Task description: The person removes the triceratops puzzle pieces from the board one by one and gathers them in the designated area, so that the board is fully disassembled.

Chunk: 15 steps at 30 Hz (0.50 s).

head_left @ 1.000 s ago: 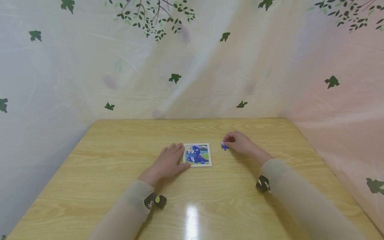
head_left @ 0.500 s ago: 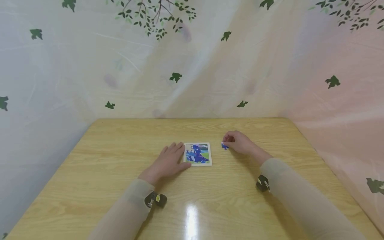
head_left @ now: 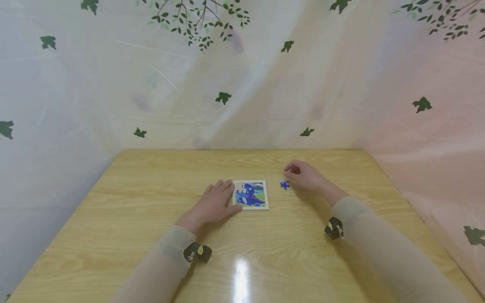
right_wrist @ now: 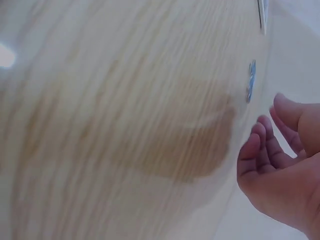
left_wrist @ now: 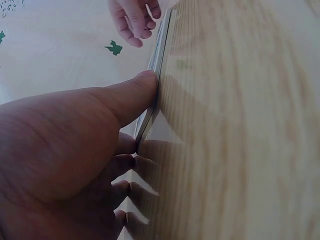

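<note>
Two pale sleeves reach in from the bottom of the frame, the left sleeve (head_left: 155, 265) slanting up rightward and the right sleeve (head_left: 386, 248) up leftward, each with a small black device (head_left: 197, 251) at the cuff. The left hand (head_left: 212, 204) lies palm down near the middle, its fingers extended and slightly parted, its thumb spread away from them; thumb and fingertips touch the white-bordered puzzle (head_left: 250, 195) at its left side, without grasping it. The puzzle, showing a blue dinosaur, lies flat at the centre of the frame. Just right of it, apart, a loose blue piece (head_left: 284, 184) rests on the wooden table (head_left: 113, 219). Beside that piece, right of centre, the right hand (head_left: 305, 174) is raised with fingers loosely bent; the right wrist view shows thumb and fingertips apart, holding nothing. Beyond the table's far edge, a pale cloth (head_left: 182, 109) printed with green leaves fills the upper frame.
</note>
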Available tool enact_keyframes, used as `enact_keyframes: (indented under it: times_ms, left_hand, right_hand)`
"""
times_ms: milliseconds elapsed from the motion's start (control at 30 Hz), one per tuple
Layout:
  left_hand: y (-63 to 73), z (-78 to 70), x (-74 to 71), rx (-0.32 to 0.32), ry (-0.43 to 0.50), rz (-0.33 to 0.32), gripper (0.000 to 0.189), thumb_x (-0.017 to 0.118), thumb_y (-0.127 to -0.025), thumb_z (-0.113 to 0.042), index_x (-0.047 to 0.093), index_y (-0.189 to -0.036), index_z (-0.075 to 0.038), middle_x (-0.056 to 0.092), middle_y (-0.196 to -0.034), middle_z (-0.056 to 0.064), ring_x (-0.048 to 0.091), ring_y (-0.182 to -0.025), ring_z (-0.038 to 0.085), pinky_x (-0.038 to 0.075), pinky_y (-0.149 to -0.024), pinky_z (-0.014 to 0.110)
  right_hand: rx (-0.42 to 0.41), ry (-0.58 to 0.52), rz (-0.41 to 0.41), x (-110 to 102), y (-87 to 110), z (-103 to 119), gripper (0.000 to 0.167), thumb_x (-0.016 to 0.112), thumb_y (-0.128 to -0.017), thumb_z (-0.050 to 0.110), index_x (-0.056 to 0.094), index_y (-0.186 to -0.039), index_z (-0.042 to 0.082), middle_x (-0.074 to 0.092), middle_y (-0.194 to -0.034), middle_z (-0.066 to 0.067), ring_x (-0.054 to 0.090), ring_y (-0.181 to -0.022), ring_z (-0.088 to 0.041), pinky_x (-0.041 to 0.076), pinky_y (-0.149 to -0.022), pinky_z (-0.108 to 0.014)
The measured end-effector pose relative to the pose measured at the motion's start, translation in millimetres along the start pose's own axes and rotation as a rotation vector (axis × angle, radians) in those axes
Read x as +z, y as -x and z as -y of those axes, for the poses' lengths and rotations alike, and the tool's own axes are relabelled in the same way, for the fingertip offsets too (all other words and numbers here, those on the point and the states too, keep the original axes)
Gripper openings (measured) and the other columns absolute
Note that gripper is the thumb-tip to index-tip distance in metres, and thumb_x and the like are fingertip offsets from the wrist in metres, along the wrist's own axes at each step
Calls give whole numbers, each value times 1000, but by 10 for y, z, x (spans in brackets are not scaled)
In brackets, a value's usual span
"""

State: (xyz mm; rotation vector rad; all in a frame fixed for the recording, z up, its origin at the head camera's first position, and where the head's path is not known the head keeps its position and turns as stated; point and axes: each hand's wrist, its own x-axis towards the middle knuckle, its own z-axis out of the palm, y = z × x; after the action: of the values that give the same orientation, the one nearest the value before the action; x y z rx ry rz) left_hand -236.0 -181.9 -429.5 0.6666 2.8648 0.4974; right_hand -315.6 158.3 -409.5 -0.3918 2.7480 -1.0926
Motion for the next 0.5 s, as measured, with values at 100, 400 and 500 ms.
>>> enact_keyframes:
  times_ms: [100, 400, 500]
  left_hand:
    - [-5, -11, 1, -3, 0, 4, 89, 60, -110, -57, 31, -172, 0, 22, -181, 20, 14, -167, 44, 8, -135, 62]
    - [-5, -28, -12, -17, -2, 4, 89, 60, -110, -57, 31, -172, 0, 21, -181, 19, 14, -167, 44, 7, -135, 62]
    - [-13, -22, -3, -17, -10, 5, 89, 60, -110, -57, 32, -172, 0, 22, -181, 19, 15, -167, 44, 8, -135, 62]
  right_hand:
    - [-27, 14, -39, 14, -16, 67, 32, 64, -114, 15, 63, -141, 0, 65, -117, -16, 59, -104, -30, 53, -87, -40]
    - [-122, -5, -68, 219, -161, 403, 32, 68, -111, 9, 67, -140, -1, 67, -117, -14, 62, -107, -31, 54, -93, -44]
    - [-160, 5, -44, 312, -181, 506, 28, 69, -110, 9, 70, -137, 0, 67, -118, -14, 63, -109, -31, 55, -97, -46]
